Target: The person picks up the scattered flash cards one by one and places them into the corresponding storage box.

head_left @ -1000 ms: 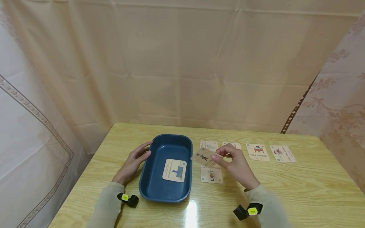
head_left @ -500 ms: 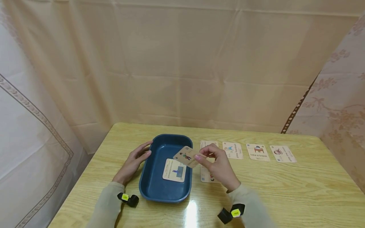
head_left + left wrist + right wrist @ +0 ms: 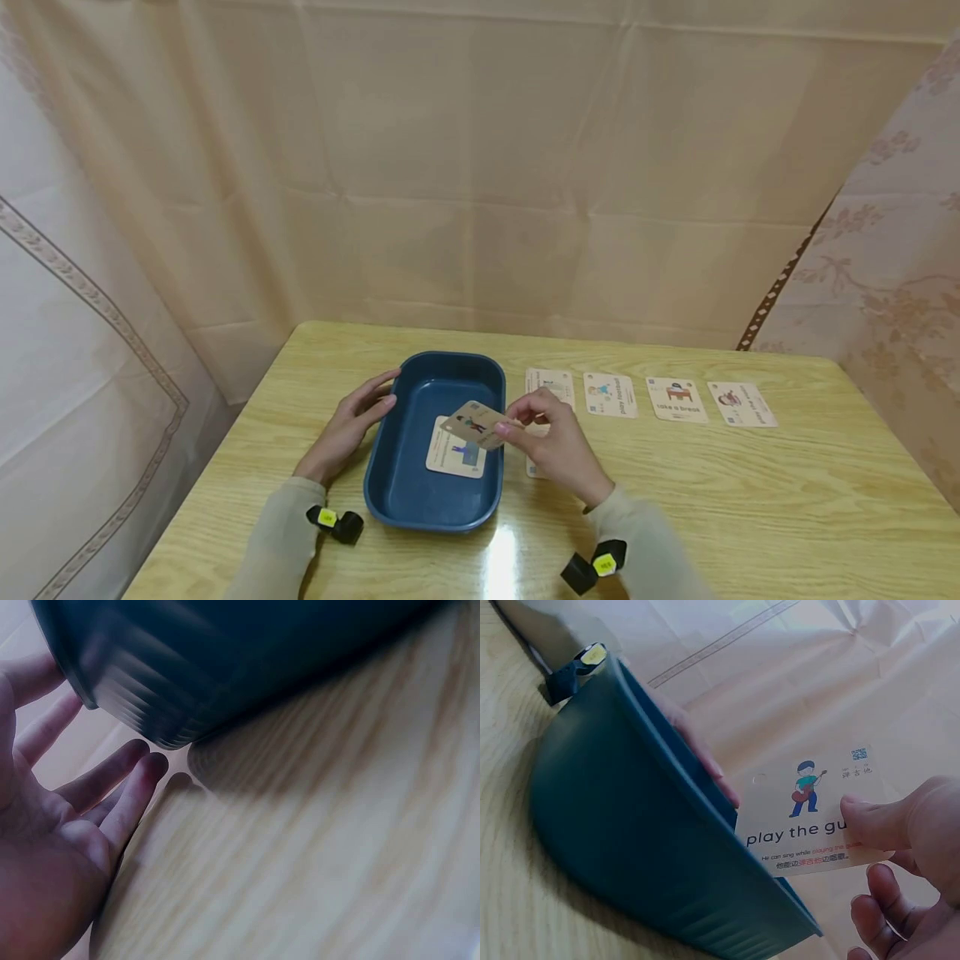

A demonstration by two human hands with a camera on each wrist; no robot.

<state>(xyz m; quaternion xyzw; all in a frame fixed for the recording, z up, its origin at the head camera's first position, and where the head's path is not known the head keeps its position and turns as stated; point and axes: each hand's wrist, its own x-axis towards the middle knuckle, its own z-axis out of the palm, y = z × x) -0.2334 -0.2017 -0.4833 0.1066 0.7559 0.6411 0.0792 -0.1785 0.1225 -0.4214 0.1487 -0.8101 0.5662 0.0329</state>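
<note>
My right hand [image 3: 558, 446] pinches a picture card [image 3: 474, 423] by its edge, over the right side of the blue tray [image 3: 408, 510]. The right wrist view shows a guitar player printed on this card [image 3: 787, 844], with the thumb covering the end of its wording. Inside the tray lies another card [image 3: 442, 454], partly covered by the held one. My left hand [image 3: 347, 432] rests against the tray's left rim with fingers extended. In the left wrist view, the fingers of that hand [image 3: 45, 817] reach along the outside of the tray wall [image 3: 172, 675].
Right of the tray, a row of cards runs along the back of the table: a partly hidden card [image 3: 551, 382], a football card [image 3: 611, 395], a "take a break" card [image 3: 677, 400] and one more card [image 3: 742, 405]. Another card [image 3: 534, 468] lies mostly under my right hand.
My right hand has moved left with the guitar card, from above the table cards to over the tray. The football card has come into view. My left hand stays at the rim.
</note>
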